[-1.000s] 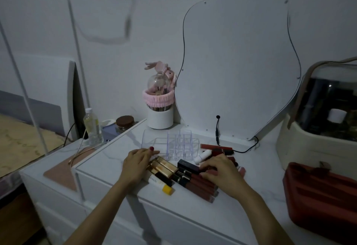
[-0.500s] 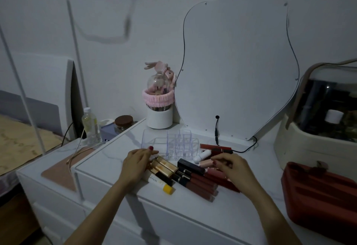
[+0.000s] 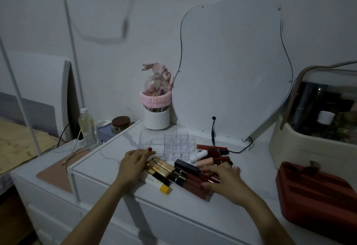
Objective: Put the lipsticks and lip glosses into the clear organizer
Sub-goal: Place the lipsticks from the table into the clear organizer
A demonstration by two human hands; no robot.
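The clear organizer (image 3: pixel 166 145) stands empty on the white dresser top (image 3: pixel 108 157), just behind a pile of lipsticks and lip glosses. Gold tubes (image 3: pixel 163 166), a black box (image 3: pixel 186 165), a white tube with a yellow cap (image 3: pixel 159 184) and dark red glosses (image 3: pixel 193 185) lie side by side. Behind them lie a red tube (image 3: pixel 210 146), a white lipstick (image 3: pixel 198 157) and a pink one (image 3: pixel 204 161). My left hand (image 3: pixel 133 165) rests on the left ends of the gold tubes. My right hand (image 3: pixel 226 181) has thumb and fingers closed around one dark red gloss in the pile.
A white cup with a pink headband (image 3: pixel 156 118) and a wavy mirror (image 3: pixel 231 71) with a black cable (image 3: pixel 213 134) stand behind. A red case (image 3: pixel 316 192) and a cream cosmetic box (image 3: pixel 301 148) are to the right. A bottle (image 3: pixel 87 125) and jar (image 3: pixel 120 123) sit left.
My right hand has drawn back from the far group of lipsticks toward the near dark red glosses and closed on one. My left hand has stayed put.
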